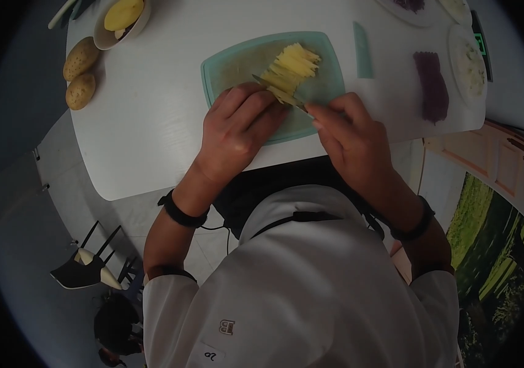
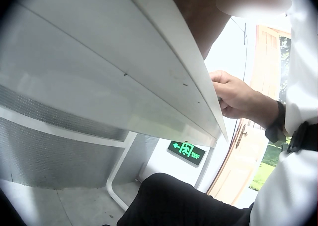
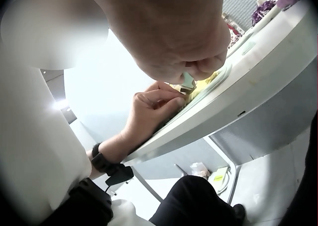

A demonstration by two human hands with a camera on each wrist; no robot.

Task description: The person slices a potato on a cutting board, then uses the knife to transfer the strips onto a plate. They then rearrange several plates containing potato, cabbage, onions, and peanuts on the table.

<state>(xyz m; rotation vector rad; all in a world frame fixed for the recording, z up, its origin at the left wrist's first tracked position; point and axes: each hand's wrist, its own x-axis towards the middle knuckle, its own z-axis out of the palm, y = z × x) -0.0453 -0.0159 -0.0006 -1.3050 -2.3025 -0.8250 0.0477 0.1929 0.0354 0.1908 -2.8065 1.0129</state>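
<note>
A knife (image 1: 281, 95) with a light green handle (image 3: 188, 82) is in my right hand (image 1: 354, 135), its blade angled over the cutting board (image 1: 213, 69). My left hand (image 1: 237, 126) holds pale yellow potato pieces (image 1: 281, 97) beside the blade, with fingers bent and thumb tucked in; its fingertips are partly hidden. Just beyond the blade, a heap of cut potato strips (image 1: 297, 61) lies on the board. In the left wrist view the tabletop hides the board, and only my right hand (image 2: 233, 94) shows past the edge.
Two whole potatoes (image 1: 81, 58) and a bowl (image 1: 104, 38) holding a peeled potato stand at the far left. Right of the board lie a light green blade-shaped piece (image 1: 363, 50), a purple cloth-like piece (image 1: 432, 86) and a plate of pale shreds (image 1: 452, 55). The table's edge (image 1: 170, 191) is close to my body.
</note>
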